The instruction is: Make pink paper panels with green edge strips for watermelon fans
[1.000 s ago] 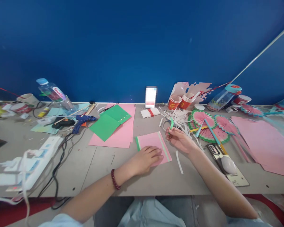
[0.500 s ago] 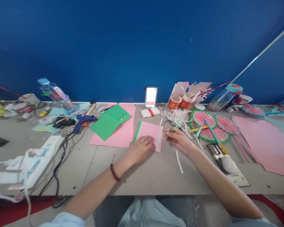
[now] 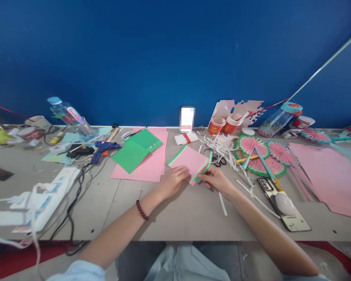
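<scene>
A pink paper sheet (image 3: 187, 159) lies at an angle on the table, with a green strip along its upper-left edge. My left hand (image 3: 174, 180) rests on its lower-left part, fingers stretched out and pressing it flat. At the sheet's right edge, my right hand (image 3: 215, 180) pinches a narrow green paper strip (image 3: 208, 164) between thumb and fingers. The strip's lower end meets the pink sheet's edge, while its upper end stands up free. Behind my right hand, scissors (image 3: 220, 160) lie beside a heap of white paper strips (image 3: 220, 144).
To the left are green sheets (image 3: 134, 156) on pink paper (image 3: 149, 175), a blue glue gun (image 3: 101, 152) and a power strip (image 3: 57, 195). On the right lie watermelon-pattern paper fans (image 3: 260, 156), a phone (image 3: 298, 220) and a mouse (image 3: 285, 203). Red paper cups (image 3: 217, 125) stand behind.
My right hand has brought the green strip down and left to the pink sheet's right edge. The sheet has turned clockwise. A long white strip now lies beside my right forearm.
</scene>
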A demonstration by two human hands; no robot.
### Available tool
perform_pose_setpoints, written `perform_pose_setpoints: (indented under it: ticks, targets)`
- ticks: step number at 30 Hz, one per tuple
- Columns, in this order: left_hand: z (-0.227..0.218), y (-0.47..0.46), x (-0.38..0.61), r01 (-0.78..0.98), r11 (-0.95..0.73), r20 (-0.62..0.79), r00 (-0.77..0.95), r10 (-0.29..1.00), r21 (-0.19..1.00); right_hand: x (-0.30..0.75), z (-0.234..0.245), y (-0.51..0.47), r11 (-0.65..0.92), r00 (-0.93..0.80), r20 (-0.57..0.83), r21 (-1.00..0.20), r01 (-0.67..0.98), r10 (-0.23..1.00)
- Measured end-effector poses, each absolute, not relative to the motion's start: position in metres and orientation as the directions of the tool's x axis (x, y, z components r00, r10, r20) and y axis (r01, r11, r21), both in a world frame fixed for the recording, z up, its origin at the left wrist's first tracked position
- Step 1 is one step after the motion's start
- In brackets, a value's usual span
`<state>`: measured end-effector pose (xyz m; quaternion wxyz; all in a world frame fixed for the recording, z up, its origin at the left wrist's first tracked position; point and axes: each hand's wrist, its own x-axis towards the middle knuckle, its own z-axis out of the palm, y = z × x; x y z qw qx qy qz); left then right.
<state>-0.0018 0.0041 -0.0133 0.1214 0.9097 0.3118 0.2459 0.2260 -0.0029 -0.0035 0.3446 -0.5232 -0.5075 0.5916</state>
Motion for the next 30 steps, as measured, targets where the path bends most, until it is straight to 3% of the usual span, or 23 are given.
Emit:
perform_pose_setpoints:
  ticks: [11,30]
  targets:
    - [-0.003,-0.003,-0.003,0.475,-0.813,0.317,0.755,0.573,0.338,0.213,-0.003,-0.014,-0.13,-0.15,-0.178,-0.95,0.284,0.972]
    - [-0.008,-0.004,-0.004,0.49,-0.807,0.296,0.758,0.581,0.329,0.214,-0.013,-0.012,-0.062,-0.184,-0.112,-0.965,0.257,0.976]
